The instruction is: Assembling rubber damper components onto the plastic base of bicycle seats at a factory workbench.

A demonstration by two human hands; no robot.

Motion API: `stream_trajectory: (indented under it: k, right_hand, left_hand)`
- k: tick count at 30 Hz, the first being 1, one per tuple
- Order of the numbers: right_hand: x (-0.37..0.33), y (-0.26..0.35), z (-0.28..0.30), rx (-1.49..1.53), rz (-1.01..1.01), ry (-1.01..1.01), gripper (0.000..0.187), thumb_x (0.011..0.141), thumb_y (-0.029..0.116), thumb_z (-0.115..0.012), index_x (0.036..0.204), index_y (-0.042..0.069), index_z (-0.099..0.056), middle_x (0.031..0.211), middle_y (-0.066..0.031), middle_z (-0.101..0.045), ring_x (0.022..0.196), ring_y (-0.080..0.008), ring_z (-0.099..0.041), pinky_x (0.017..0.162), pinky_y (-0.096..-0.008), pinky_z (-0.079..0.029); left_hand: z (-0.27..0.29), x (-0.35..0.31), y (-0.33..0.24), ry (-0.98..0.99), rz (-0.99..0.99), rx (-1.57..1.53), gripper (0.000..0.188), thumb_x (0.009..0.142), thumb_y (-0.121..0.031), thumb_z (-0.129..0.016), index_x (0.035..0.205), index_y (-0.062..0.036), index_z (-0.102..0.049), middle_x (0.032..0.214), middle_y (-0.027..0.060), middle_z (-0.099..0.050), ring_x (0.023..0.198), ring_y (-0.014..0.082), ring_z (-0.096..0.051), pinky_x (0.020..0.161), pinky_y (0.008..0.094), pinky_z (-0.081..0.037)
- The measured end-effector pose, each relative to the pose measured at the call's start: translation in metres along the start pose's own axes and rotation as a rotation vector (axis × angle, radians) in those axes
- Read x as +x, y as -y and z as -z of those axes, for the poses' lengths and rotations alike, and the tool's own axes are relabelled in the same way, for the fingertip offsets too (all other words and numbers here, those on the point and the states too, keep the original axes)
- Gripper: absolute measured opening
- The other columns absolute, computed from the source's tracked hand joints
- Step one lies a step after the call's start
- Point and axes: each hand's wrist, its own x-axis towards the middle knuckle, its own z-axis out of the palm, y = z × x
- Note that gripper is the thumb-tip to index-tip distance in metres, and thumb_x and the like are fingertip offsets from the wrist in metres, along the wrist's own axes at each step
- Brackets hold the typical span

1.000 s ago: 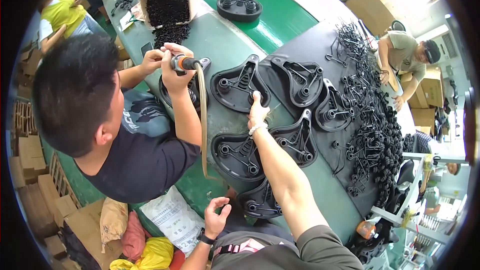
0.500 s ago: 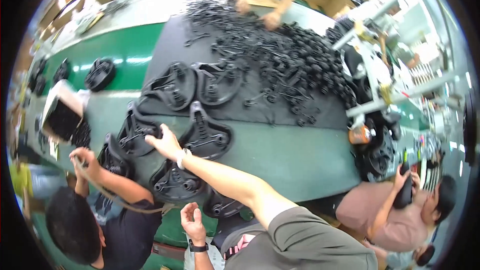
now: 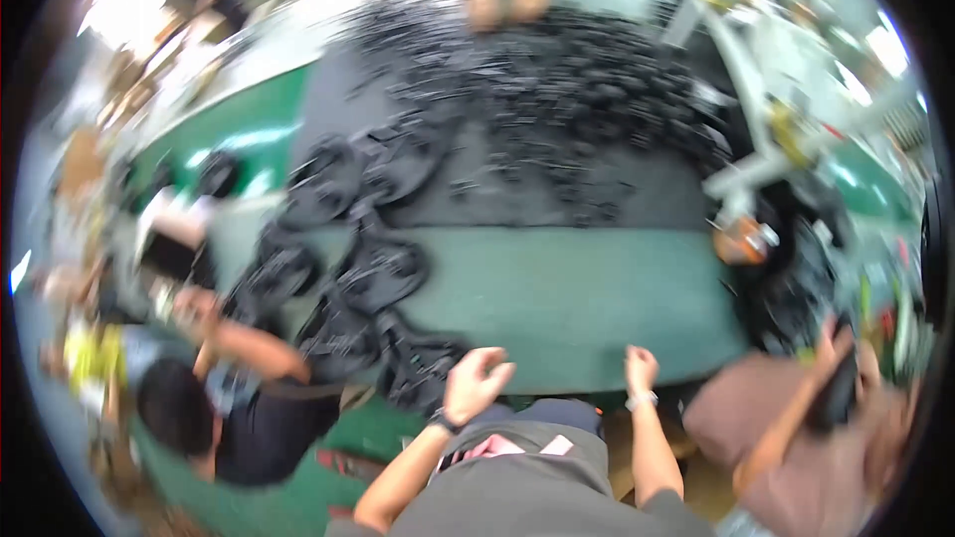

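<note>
- The black moulded parts (image 3: 383,273) are flat, roughly triangular plastic shells with ribs and cut-outs. They lie in an overlapping row down the left half of the green table (image 3: 567,298), and the nearest one (image 3: 423,373) sits right at the table's near edge. It's all motion-blurred, so the fine detail is mush.
- Left hand (image 3: 473,385) is raised just beside that nearest shell, fingers loosely curled and a bit apart, holding nothing as far as I can see. There's a dark watch on the wrist.
- Right hand (image 3: 640,368) is at the near edge of the table, fingers together and pointing away. It seems to rest on the green surface, but I can't tell for sure if it's touching. Light band on that wrist.
- Further back, a dark mat (image 3: 497,184) carries a big tangled heap of small black pieces (image 3: 587,89), glossy and wiry.
- A person in a dark shirt (image 3: 234,408) leans in at the left, and another in a brownish top (image 3: 796,438) sits at the right.
</note>
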Motion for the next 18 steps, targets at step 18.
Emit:
stream_trajectory:
  k: [18]
  right_hand:
    - [0.151,0.037,0.056,0.349,0.226,-0.52,0.027,0.095,0.025,-0.072,0.106,0.002,-0.067,0.091,-0.0133,-0.071,0.084,-0.0282,-0.068,0.081,-0.04,-0.055]
  left_hand:
    - [-0.095,0.01,0.027,0.359,-0.187,0.544,0.041,0.088,-0.027,-0.076,0.116,-0.0002,-0.065,0.107,0.0179,-0.072,0.101,0.0358,-0.069,0.089,0.0449,-0.055]
